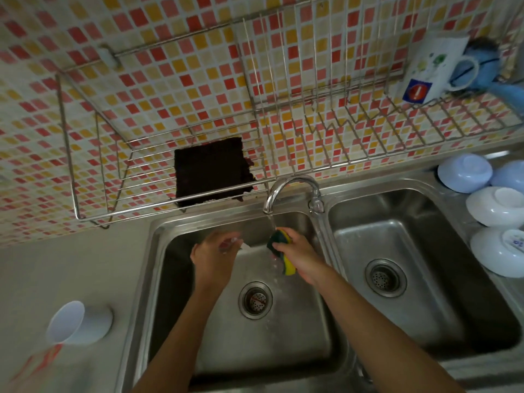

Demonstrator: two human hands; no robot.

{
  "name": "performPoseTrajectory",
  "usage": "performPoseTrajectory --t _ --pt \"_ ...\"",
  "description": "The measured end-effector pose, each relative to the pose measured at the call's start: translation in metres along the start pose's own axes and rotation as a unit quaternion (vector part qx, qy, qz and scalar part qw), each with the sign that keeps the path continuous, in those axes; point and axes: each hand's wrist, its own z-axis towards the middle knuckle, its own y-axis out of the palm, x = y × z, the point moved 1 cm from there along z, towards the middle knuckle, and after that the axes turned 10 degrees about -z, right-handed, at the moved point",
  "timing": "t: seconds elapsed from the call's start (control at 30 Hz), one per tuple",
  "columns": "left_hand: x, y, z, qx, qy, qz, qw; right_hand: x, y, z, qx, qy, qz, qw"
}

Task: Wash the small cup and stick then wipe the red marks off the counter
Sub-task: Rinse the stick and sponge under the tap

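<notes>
Over the left sink, a thin, light, wet-slick stick is pinched by the left hand, best taken mid-length, while a soft sponge is squeezed in the right hand under the tap.

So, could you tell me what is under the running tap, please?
A sponge, gripped by the right hand, sits in the water from the tap. The hand covers much of it.

White cup upright on counter; red marks beside.
</notes>
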Motion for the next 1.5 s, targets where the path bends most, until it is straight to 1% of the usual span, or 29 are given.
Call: performPoseTrajectory --t 0.3,0.5,0.57,0.63,0.7,0.77,0.87,0.97,1.07,1.13,1.2,1.27,1.3,1.33,1.4,1.47,1.5 --pt "-0.021 -0.004 -0.011 0.021 -0.027 0.014 0.999 0.004 0.005 0.004 0.026 -0.02 -0.084 0.996" --pt "-0.024 0.0 -0.015 0.022 -0.026 0.022 0.999 0.004 0.002 0.008 0.064 -0.041 -0.199 0.977" --pt "-0.025 0.0 -0.015 0.019 -0.025 0.028 0.999 0.002 -0.003 0.01 0.088 -0.035 -0.253 0.963" --pt "-0.025 0.0 -0.015 0.016 -0.024 0.032 0.999 -0.004 -0.012 0.012 0.139 -0.039 -0.28 0.949" --pt "-0.026 0.0 -0.014 0.013 -0.03 0.033 0.999 -0.015 -0.024 0.013 0.186 -0.062 -0.265 0.944" --pt "-0.026 0.0 -0.014 0.01 -0.035 0.039 0.999 -0.025 -0.037 0.016 0.179 -0.065 -0.256 0.948" --pt "-0.024 0.002 -0.014 0.006 -0.038 0.029 0.999 -0.029 -0.051 0.024 0.144 -0.048 -0.291 0.945" --pt "-0.019 0.003 -0.015 0.012 -0.027 0.024 0.999 -0.023 -0.063 0.032 0.165 -0.058 -0.265 0.948" --pt "-0.015 -0.001 -0.018 0.012 -0.006 0.045 0.999 -0.02 -0.068 0.028 0.188 -0.053 -0.23 0.953" --pt "-0.016 -0.005 -0.021 0.006 0.014 0.063 0.998 -0.019 -0.066 0.026 0.196 -0.058 -0.244 0.948" --pt "-0.019 -0.007 -0.027 -0.003 0.031 0.09 0.995 -0.017 -0.058 0.019 0.228 -0.064 -0.248 0.939" --pt "-0.023 -0.006 -0.037 -0.004 0.032 0.093 0.995 -0.008 -0.043 0.003 0.259 -0.09 -0.264 0.925" --pt "-0.027 -0.003 -0.043 -0.001 0.033 0.092 0.995 0.002 -0.033 -0.004 0.25 -0.109 -0.291 0.917" --pt "-0.03 0.0 -0.05 -0.003 0.033 0.098 0.995 0.012 -0.021 -0.014 0.223 -0.118 -0.329 0.91" --pt "-0.04 0.007 -0.063 -0.024 0.024 0.131 0.991 0.032 0.0 -0.033 0.161 -0.087 -0.387 0.904" --pt "-0.05 0.011 -0.077 -0.053 0.008 0.144 0.988 0.05 0.011 -0.049 0.154 -0.054 -0.378 0.911" --pt "-0.054 0.011 -0.082 -0.046 0.011 0.139 0.989 0.055 0.013 -0.055 0.159 -0.052 -0.366 0.916"
